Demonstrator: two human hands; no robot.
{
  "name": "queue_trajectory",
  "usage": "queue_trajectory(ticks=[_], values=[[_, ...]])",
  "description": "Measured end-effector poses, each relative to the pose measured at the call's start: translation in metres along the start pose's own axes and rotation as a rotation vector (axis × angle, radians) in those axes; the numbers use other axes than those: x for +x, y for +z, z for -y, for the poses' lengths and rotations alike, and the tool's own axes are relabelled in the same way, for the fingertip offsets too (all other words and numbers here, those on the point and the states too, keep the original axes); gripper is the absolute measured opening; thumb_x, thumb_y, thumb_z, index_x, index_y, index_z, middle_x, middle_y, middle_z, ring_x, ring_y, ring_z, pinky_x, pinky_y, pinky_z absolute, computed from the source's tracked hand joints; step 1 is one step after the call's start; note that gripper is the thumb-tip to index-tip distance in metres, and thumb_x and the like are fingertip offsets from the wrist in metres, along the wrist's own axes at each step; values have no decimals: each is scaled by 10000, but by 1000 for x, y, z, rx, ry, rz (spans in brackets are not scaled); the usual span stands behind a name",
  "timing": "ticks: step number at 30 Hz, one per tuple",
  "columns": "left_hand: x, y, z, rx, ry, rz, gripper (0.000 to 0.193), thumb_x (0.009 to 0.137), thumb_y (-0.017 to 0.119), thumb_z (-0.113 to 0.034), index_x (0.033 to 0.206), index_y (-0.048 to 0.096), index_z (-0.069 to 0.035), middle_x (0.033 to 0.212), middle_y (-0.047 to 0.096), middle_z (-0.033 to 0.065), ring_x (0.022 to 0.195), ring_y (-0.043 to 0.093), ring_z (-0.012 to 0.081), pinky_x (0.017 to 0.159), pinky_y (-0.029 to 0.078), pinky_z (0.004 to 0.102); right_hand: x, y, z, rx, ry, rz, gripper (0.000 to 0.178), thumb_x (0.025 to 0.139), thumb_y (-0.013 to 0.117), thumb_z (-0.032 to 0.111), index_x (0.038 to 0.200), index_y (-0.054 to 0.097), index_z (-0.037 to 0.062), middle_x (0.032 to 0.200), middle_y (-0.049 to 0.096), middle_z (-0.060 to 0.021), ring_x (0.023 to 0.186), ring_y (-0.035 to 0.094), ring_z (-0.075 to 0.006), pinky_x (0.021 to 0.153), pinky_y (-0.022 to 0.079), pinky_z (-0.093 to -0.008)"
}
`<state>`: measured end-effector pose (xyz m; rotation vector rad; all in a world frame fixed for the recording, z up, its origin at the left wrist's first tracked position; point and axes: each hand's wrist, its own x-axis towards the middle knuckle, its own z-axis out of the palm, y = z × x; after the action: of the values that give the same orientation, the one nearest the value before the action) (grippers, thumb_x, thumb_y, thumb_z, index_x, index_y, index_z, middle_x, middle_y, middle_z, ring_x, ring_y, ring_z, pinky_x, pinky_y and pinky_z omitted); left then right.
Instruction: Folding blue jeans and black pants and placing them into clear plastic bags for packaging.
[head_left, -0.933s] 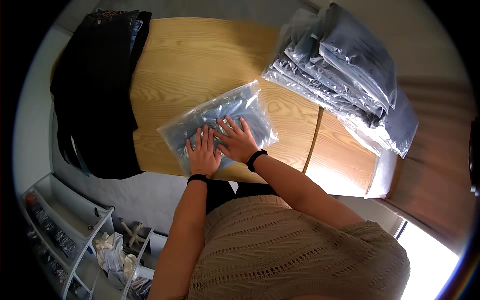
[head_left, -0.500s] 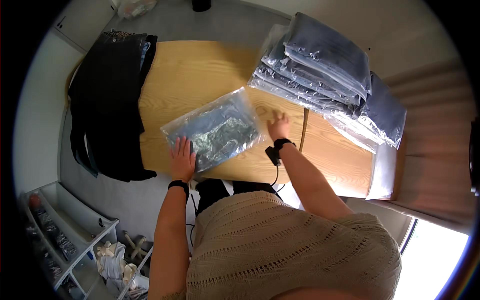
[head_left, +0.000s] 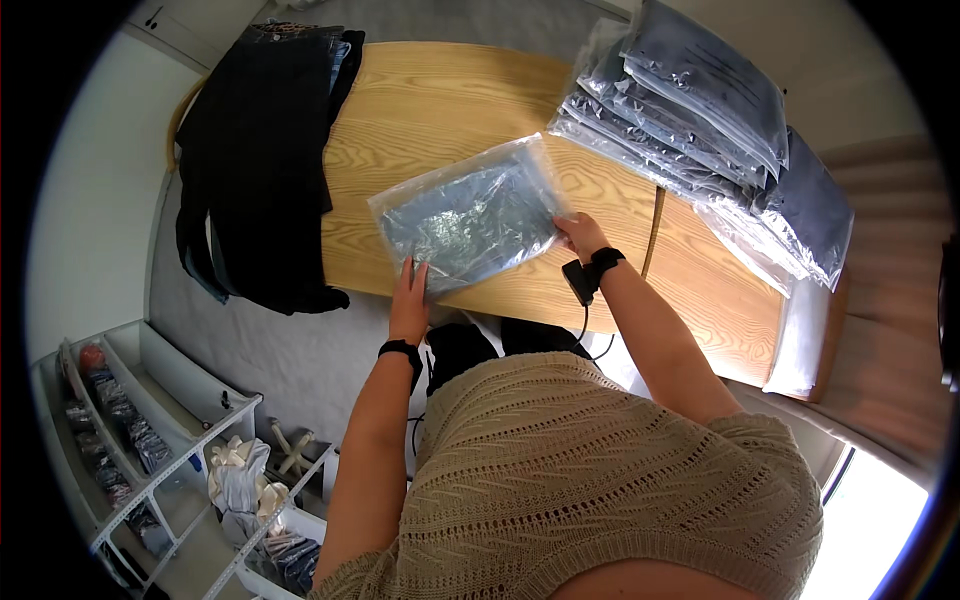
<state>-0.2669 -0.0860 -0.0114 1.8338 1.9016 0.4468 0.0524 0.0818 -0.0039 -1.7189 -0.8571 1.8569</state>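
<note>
A clear plastic bag (head_left: pixel 475 215) with folded blue-grey fabric inside lies at a slant on the wooden table, close to its front edge. My left hand (head_left: pixel 409 305) is at the bag's near left edge, two digits showing on top of the plastic and the others hidden; it appears to hold that edge. At the right edge, my right hand (head_left: pixel 584 238) pinches the bag's side with thumb and fingers. Both wrists wear black bands, and a small black device with a cable hangs at the right one.
A heap of dark garments (head_left: pixel 260 170) drapes over the table's left end. Stacked bagged garments (head_left: pixel 690 110) stand at the far right, beside clear plastic sheets (head_left: pixel 800 340). White divided bins (head_left: pixel 180 470) with packets and cloth stand at lower left. The wooden table (head_left: pixel 450 90) has a seam on its right.
My right hand has gone from resting on the table to pinching the bag's right edge. My left hand has drawn back from lying flat to the near edge. The whole view has shifted.
</note>
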Motion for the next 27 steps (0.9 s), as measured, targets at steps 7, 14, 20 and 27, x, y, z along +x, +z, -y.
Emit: queue_trajectory(ticks=[7,14,20,27], values=[[-3,-36,4,-274,54,-51,552,710,545,31,1254,479,-38,1331,452,177,1187,473,346,951,420,392,-53,-3,31,-155,-180,-61,667,804,688,141,1379,362,49,771,637,-71,553,559,-104,462,432,-214],[0,-106,-12,-771,-194,23,414,768,483,30,1174,545,-28,1097,597,124,920,582,165,802,488,273,-90,-28,70,31,-241,255,330,909,568,218,1174,539,25,823,614,-53,649,596,-113,607,507,-232],[4,-100,-4,-996,-241,-10,526,747,691,-82,1231,490,-41,1110,587,116,968,551,164,818,470,284,-86,-37,67,-86,-402,440,532,801,692,190,1258,464,41,973,556,-16,820,522,-93,784,452,-239],[6,-61,6,-573,-236,-6,444,706,752,-129,1100,582,-13,1007,641,97,886,591,221,783,463,318,-81,-26,68,-196,-393,321,625,696,751,12,1252,478,91,996,526,26,869,494,-98,835,419,-233]])
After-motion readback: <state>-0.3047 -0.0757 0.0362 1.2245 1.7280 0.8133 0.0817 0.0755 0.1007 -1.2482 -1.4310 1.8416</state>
